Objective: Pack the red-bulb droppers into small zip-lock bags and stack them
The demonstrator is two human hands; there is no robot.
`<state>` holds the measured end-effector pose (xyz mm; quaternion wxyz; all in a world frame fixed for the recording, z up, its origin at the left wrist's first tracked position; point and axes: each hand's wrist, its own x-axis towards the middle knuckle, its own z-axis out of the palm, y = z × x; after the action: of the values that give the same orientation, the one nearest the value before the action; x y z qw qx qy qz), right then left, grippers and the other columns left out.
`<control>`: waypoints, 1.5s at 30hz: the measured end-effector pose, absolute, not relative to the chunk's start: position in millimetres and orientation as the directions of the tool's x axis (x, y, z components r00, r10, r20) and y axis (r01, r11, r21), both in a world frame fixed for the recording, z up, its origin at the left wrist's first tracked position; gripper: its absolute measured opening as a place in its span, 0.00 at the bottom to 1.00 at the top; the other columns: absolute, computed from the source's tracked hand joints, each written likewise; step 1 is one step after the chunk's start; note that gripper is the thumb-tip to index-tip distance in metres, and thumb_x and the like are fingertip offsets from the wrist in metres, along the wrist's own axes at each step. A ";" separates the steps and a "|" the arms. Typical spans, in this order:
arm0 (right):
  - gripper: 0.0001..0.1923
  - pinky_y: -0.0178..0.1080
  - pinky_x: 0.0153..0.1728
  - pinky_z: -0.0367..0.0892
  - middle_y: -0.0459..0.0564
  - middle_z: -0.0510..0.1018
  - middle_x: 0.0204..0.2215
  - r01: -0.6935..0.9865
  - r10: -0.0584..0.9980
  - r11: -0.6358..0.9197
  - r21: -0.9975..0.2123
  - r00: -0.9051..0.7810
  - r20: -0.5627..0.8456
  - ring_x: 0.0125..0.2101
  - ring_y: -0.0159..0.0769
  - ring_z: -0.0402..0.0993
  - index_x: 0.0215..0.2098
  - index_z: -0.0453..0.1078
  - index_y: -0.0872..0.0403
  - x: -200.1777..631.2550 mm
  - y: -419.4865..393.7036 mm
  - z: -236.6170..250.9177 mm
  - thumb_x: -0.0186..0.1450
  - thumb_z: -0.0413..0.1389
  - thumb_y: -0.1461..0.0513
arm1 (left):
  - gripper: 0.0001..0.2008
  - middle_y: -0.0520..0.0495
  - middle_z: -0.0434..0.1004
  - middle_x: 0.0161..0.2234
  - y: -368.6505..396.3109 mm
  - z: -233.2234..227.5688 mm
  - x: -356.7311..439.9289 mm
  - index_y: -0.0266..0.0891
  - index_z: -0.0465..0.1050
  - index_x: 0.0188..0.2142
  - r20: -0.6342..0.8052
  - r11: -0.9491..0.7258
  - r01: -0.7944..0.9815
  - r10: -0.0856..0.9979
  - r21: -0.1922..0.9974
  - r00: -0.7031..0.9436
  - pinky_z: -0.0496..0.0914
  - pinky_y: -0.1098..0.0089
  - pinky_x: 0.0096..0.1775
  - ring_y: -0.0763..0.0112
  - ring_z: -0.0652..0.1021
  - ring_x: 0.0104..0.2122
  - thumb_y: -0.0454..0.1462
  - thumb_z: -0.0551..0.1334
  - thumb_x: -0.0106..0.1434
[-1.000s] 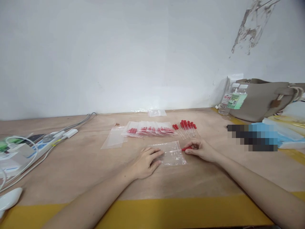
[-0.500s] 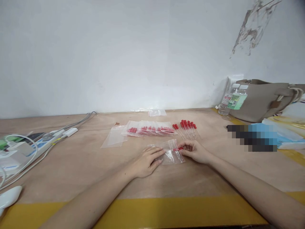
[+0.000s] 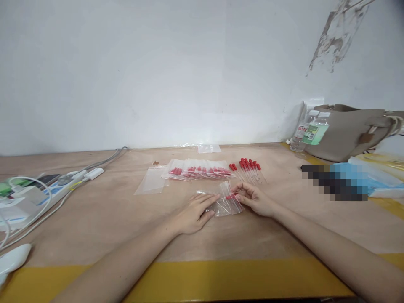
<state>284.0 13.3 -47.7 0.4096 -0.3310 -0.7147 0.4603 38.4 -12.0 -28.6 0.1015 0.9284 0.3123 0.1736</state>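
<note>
On a brown tabletop (image 3: 104,227), a clear zip bag (image 3: 224,208) lies between two separated hands: at its nine o'clock the left hand (image 3: 195,212) presses flat, thumb apart, while at three the right hand (image 3: 252,200) pinches a red-bulbed dropper (image 3: 231,196) at the bag's mouth, loose droppers (image 3: 249,165) at one.

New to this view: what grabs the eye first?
Red bulbs against a pale tabletop: a bunch of loose droppers lies beyond the right hand, just right of a row of overlapping bags with red showing inside. Front and centre, the left hand rests on a clear bag while the right holds a red-bulbed dropper at its red-lined edge.
</note>
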 end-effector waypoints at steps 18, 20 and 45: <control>0.14 0.32 0.24 0.61 0.45 0.71 0.22 0.353 0.894 0.368 -0.860 -0.388 0.223 0.23 0.29 0.66 0.27 0.69 0.57 305.4 26.6 -56.6 0.51 0.59 0.54 | 0.23 0.43 0.62 0.53 -4.6 -33.6 30.4 0.40 0.54 0.56 0.296 -0.742 0.562 0.665 0.365 0.686 0.59 0.60 0.52 0.63 0.64 0.52 0.40 0.54 0.62; 0.15 0.33 0.26 0.63 0.46 0.73 0.25 0.325 0.891 0.350 -0.879 -0.406 0.204 0.25 0.29 0.68 0.31 0.69 0.57 303.9 26.5 -57.4 0.51 0.59 0.54 | 0.24 0.43 0.62 0.53 -3.5 -32.3 28.6 0.40 0.54 0.56 0.291 -0.738 0.567 0.670 0.366 0.683 0.59 0.59 0.53 0.62 0.64 0.52 0.41 0.55 0.61; 0.10 0.36 0.36 0.58 0.56 0.75 0.33 0.960 0.953 0.098 -0.263 -0.015 0.301 0.35 0.38 0.70 0.33 0.70 0.57 273.5 72.6 -11.0 0.60 0.48 0.62 | 0.19 0.38 0.57 0.55 2.2 -35.0 23.6 0.38 0.61 0.42 0.258 -0.620 0.615 0.775 0.487 0.576 0.60 0.58 0.52 0.56 0.62 0.54 0.45 0.61 0.54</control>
<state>273.5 72.6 -11.0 0.2042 -0.6714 -0.7124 -0.0078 23.6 2.2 -35.0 0.1750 0.8704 0.3994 0.2286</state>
